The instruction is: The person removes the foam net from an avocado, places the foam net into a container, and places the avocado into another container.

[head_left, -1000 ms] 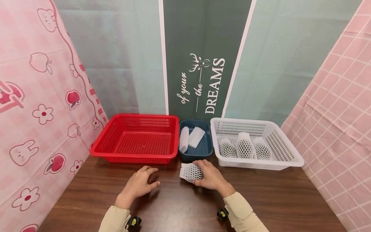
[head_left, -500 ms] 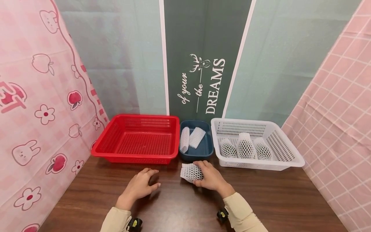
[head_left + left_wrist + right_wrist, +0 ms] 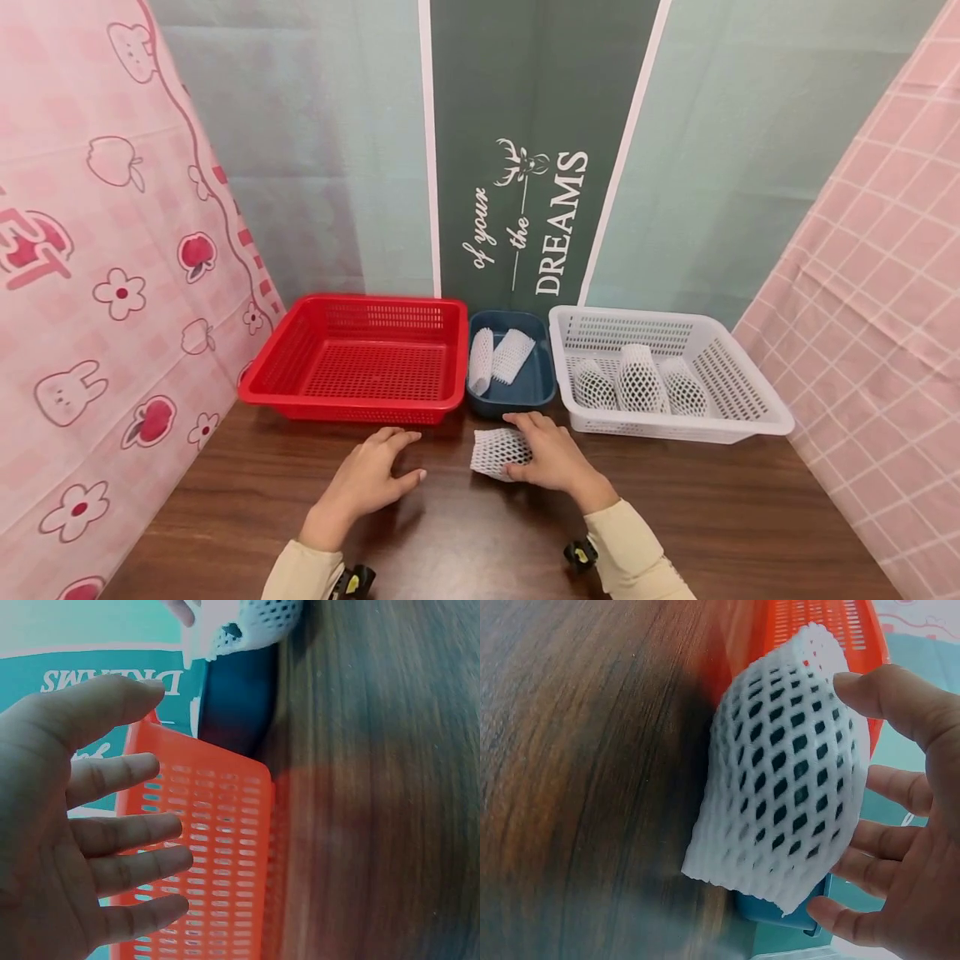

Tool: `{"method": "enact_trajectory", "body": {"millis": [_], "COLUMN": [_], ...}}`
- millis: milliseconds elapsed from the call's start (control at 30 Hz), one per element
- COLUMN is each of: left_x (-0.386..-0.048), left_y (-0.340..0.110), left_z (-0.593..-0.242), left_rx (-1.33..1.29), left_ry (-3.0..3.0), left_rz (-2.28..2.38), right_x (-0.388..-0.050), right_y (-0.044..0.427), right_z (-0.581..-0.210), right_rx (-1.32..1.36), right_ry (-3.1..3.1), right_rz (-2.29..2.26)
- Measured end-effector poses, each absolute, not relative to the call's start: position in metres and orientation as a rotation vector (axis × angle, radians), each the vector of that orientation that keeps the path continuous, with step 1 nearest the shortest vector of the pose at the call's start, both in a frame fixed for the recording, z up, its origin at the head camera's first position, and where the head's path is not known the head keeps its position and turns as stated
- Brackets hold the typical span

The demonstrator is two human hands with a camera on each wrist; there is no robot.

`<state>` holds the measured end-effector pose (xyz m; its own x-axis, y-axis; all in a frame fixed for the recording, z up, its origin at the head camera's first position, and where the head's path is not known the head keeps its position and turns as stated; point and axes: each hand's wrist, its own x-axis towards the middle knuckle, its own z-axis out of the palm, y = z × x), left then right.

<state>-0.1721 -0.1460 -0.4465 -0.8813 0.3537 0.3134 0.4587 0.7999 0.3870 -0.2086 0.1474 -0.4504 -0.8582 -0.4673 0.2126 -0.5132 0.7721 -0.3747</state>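
A dark object in a white foam net (image 3: 498, 453) lies on the wooden table in front of the blue bin. My right hand (image 3: 555, 458) is beside its right end, fingers spread; in the right wrist view the thumb tip is at the edge of the foam net (image 3: 787, 765) and the other fingers of the hand (image 3: 907, 825) lie loosely along its far side. To the left, my left hand (image 3: 363, 479) hovers with relaxed, parted fingers; nothing is in it, as the left wrist view of the hand (image 3: 90, 825) also shows.
A red basket (image 3: 352, 412) stands at the back left. The blue bin (image 3: 536, 383) beside it holds two white foam nets (image 3: 513, 356). At the back right, a white basket (image 3: 742, 367) holds several net-wrapped objects (image 3: 639, 382). Patterned cloths hang around the table.
The fingers of my right hand have opened wider around the netted object, and more of its net shows. My left hand has barely moved. The head view has shifted slightly.
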Motion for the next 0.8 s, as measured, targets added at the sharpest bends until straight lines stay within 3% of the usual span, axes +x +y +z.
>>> {"method": "enact_trajectory", "body": {"millis": [800], "left_x": [-0.169], "left_y": [-0.134], "left_z": [-0.454], "left_rx": [-0.704], "left_ry": [-2.740], "left_rz": [-0.749], "right_x": [-0.202], "right_y": [0.153], "right_z": [-0.453], "right_rx": [0.802], "right_ry": [-2.891], "right_rz": [0.694]}}
